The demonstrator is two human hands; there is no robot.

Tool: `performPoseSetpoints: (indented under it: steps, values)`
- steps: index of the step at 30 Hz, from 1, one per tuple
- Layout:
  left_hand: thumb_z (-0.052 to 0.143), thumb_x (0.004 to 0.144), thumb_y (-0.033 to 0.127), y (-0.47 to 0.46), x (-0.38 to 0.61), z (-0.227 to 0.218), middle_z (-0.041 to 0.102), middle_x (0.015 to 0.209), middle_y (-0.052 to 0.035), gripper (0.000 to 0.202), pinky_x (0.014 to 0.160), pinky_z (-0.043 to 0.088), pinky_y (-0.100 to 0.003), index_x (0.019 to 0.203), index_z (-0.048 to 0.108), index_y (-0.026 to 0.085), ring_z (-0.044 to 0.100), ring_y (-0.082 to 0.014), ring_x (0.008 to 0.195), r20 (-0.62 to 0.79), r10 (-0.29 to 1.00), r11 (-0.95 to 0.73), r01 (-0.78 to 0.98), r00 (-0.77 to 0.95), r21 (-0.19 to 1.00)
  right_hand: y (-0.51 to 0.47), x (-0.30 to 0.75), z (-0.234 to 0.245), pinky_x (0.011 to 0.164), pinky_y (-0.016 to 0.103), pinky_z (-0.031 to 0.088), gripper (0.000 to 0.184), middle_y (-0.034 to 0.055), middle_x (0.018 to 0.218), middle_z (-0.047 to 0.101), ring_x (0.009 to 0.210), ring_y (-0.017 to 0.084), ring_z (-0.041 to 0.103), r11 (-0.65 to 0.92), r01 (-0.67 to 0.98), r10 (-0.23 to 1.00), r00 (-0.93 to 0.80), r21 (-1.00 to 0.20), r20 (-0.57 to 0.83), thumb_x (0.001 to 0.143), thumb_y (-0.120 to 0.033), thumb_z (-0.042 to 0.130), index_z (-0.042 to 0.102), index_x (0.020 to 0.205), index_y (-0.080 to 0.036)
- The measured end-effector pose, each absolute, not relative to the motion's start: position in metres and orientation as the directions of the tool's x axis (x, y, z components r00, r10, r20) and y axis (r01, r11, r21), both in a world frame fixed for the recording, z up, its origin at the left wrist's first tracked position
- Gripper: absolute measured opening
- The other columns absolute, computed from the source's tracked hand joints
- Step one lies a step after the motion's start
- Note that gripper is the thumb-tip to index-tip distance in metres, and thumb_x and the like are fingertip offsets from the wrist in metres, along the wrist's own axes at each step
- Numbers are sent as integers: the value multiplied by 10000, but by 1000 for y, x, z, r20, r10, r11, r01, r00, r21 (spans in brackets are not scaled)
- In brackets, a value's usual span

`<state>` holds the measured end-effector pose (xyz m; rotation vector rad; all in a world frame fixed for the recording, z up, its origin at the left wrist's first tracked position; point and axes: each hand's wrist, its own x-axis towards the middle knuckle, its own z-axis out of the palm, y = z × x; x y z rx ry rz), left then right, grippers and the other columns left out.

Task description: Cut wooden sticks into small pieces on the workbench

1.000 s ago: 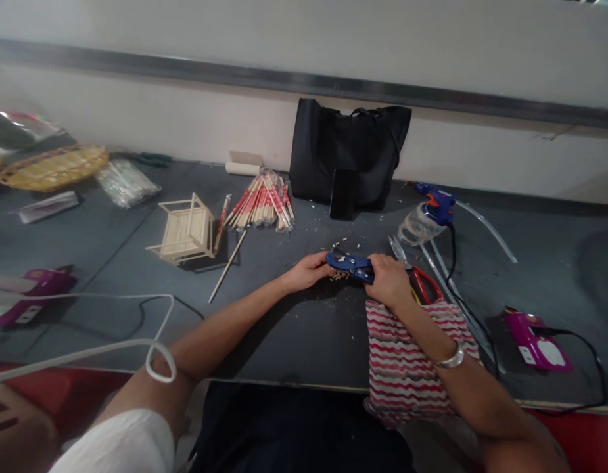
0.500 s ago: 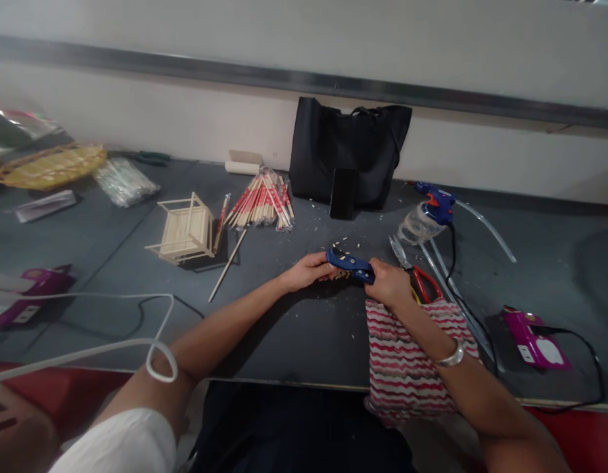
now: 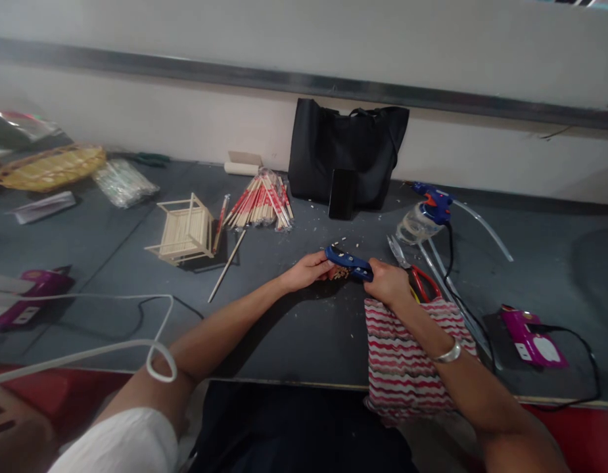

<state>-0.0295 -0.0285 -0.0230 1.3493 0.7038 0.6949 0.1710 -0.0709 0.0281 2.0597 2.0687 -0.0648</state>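
Observation:
My right hand [image 3: 388, 282] is wrapped round the handles of a blue hand cutter [image 3: 351, 261], held low over the dark table. My left hand [image 3: 308, 270] is closed at the cutter's front end, thumb and fingers pinched together. Whatever those fingers grip is hidden by the tool. Short cut bits of wooden stick [image 3: 341, 272] are heaped under the cutter, and a few lie scattered beyond it. Beside my right hand lie red-handled pliers [image 3: 422, 279], partly over a red-and-white wavy-striped cloth [image 3: 407, 358] beneath my right forearm.
A small stick-built frame [image 3: 185, 231], wrapped chopsticks [image 3: 264, 200] and one loose stick [image 3: 227, 266] lie to the left. A black bag [image 3: 348, 148] with a phone [image 3: 342, 194] leaning on it stands behind. Rightward are a blue glue gun [image 3: 434, 203] and a purple power box [image 3: 533, 338].
Both hands stay almost in place on the cutter. Fewer small bits show just above the tool than before. The view has shifted very slightly.

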Motion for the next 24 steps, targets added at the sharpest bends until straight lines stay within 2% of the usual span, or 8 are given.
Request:
performPoseSetpoints:
  steps: [8,13,18,21,24]
  values:
    - [641,846,480,-27,-31,-21,585,682,10,335,582,388,-237,813,606,148,472,-86,587,-72,791,109,-25,607,994,-70,170,29,675,278,440,267,119,1062,772,962,263,732,29,990,973,3,137,-230,860,-230,551,672,1096,-200]
    - [656,846,512,-27,-30,-22,567,688,14,368,570,386,-229,809,588,152,473,-81,589,-28,797,73,-51,604,996,-71,172,28,643,275,406,230,101,956,778,888,248,728,10,990,976,21,142,-217,873,-250,530,674,1049,-219]
    - [669,798,641,-27,-29,-24,548,684,28,499,533,373,-211,799,543,158,448,-66,562,5,811,58,-89,585,994,-69,182,16,659,277,384,192,96,921,747,850,238,678,62,996,997,-59,68,-51,796,-280,590,636,968,-209]
    - [684,782,652,-28,-29,-23,549,681,33,514,537,378,-210,819,546,159,450,-65,563,12,814,44,-82,580,996,-66,188,7,728,293,393,210,109,947,722,896,250,644,146,989,987,-147,22,63,753,-271,604,615,950,-199]
    - [696,767,660,-29,-29,-20,566,675,28,523,540,385,-208,796,559,156,461,-64,560,20,810,32,-79,586,996,-65,191,0,763,312,393,239,111,950,703,912,263,622,167,986,980,-167,12,111,734,-246,601,606,967,-191]
